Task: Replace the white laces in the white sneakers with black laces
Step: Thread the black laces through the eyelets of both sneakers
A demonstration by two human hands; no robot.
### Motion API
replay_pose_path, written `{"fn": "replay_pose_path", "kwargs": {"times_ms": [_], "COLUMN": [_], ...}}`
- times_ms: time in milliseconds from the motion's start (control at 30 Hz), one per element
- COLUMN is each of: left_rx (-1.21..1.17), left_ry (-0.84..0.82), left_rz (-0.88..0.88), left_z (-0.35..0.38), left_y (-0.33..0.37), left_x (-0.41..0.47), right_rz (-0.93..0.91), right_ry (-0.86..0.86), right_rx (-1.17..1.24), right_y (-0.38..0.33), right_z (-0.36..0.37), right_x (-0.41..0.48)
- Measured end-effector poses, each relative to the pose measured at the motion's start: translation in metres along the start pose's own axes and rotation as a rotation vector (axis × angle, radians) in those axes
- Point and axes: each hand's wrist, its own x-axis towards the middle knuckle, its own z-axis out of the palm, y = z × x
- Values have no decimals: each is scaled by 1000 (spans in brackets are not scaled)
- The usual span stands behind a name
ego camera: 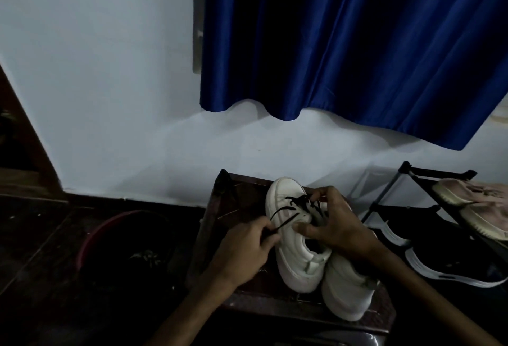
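Two white sneakers stand on a dark wooden stool [242, 189]. The left sneaker [297, 257] carries a black lace [286, 209] threaded across its upper eyelets near the toe. My left hand [244, 252] pinches one end of that lace at the sneaker's left side. My right hand [338, 224] grips the tongue and upper of the same sneaker, with the fingertips at the lace crossing. The right sneaker [349, 293] sits close beside it, partly under my right forearm, and its laces cannot be seen.
A black shoe rack [412, 178] stands to the right with a pink sneaker [472, 202] on top and black-and-white shoes [450, 266] below. A red-rimmed basin [110, 227] lies on the dark floor at left. A blue curtain [343, 43] hangs on the pale wall behind.
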Motion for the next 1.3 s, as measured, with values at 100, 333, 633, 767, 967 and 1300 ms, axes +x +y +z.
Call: {"fn": "replay_pose_path", "kwargs": {"times_ms": [100, 333, 633, 767, 967, 1300], "left_rx": [-171, -1110, -892, -539, -236, -5], "left_ry": [23, 574, 617, 423, 175, -29], "left_rz": [104, 110, 369, 409, 453, 286], "left_z": [-12, -81, -63, -43, -22, -5], "left_y": [10, 46, 58, 33, -8, -28], "left_x": [0, -16, -37, -45, -46, -51], "right_rz": [5, 45, 22, 29, -162, -407], "right_ry": [5, -2, -53, -211, -354, -580], "right_rx": [4, -50, -127, -164, -49, -636], "right_y": [1, -7, -8, -14, -62, -95], "right_z": [0, -2, -1, -11, -18, 80], "right_x": [0, -1, 6, 14, 44, 28]}}
